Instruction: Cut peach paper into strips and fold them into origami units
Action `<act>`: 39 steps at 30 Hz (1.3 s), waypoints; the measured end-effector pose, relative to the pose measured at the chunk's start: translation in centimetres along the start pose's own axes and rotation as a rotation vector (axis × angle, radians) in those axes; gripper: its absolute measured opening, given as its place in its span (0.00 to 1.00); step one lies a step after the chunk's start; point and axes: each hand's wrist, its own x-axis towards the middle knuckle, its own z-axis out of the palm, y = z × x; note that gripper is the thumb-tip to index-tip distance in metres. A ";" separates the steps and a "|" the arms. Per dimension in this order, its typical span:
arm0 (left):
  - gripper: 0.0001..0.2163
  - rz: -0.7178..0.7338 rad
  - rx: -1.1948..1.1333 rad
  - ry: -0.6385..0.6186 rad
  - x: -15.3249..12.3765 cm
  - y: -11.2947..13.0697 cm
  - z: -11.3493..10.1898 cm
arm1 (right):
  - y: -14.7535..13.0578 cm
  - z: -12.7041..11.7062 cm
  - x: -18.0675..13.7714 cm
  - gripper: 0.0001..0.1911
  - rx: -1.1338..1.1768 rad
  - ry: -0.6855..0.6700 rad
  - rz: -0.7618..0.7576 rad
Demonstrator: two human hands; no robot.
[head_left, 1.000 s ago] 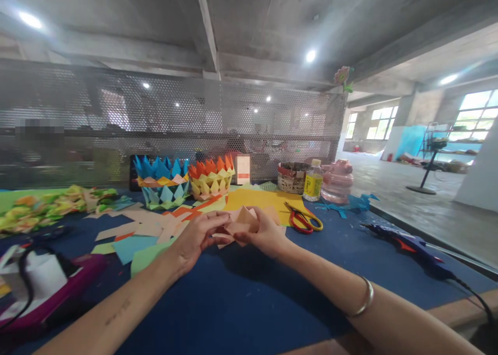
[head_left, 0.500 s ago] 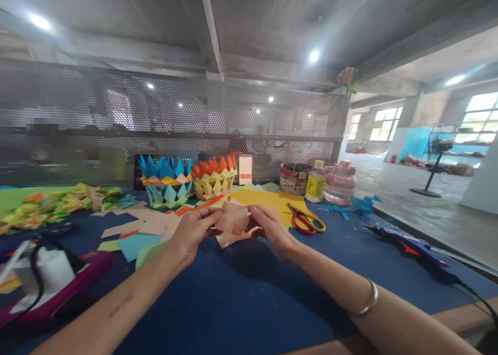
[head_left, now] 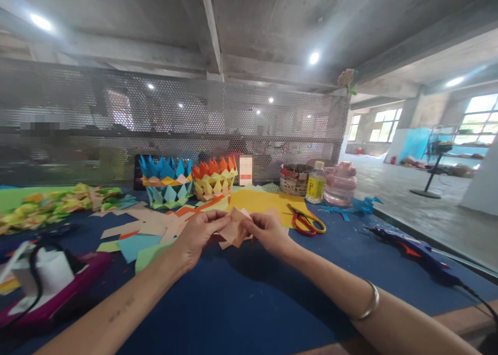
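Between my two hands is a piece of peach paper (head_left: 236, 228), partly folded, held just above the blue table. My left hand (head_left: 200, 233) pinches its left side between thumb and fingers. On the right edge, my right hand (head_left: 270, 233) grips the paper with thumb and bent fingers. Behind the hands lies a yellow sheet (head_left: 257, 198). A pair of scissors (head_left: 305, 221) with red and yellow handles rests to the right of my right hand. Loose peach paper pieces (head_left: 150, 223) spread out left of my left hand.
At the back stand a blue folded-paper basket (head_left: 167, 181), an orange and yellow one (head_left: 215, 176), a woven basket (head_left: 293, 180), a yellow-labelled bottle (head_left: 315, 183) and a pink jar (head_left: 340, 184). A glue gun (head_left: 412, 249) lies right; a purple power strip (head_left: 83, 280) sits left.
The peach paper has been bent into a narrower, more folded shape. My right hand has shifted slightly left and its fingers have curled closer to the paper's middle.
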 end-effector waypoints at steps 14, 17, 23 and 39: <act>0.02 -0.080 -0.124 0.143 0.0 0.7 -0.2 | -0.6 0.1 -0.5 0.22 0.091 -0.030 0.040; 0.01 -0.081 -0.179 0.188 0.0 0.8 -0.2 | -0.2 0.1 -0.4 0.21 0.077 -0.060 0.026; 0.01 -0.091 -0.190 0.153 0.1 0.6 -0.1 | 0.2 0.2 -0.2 0.20 0.137 -0.036 0.037; 0.15 0.010 0.000 0.122 0.3 0.4 -0.7 | 0.0 0.2 -0.1 0.17 0.027 0.028 0.075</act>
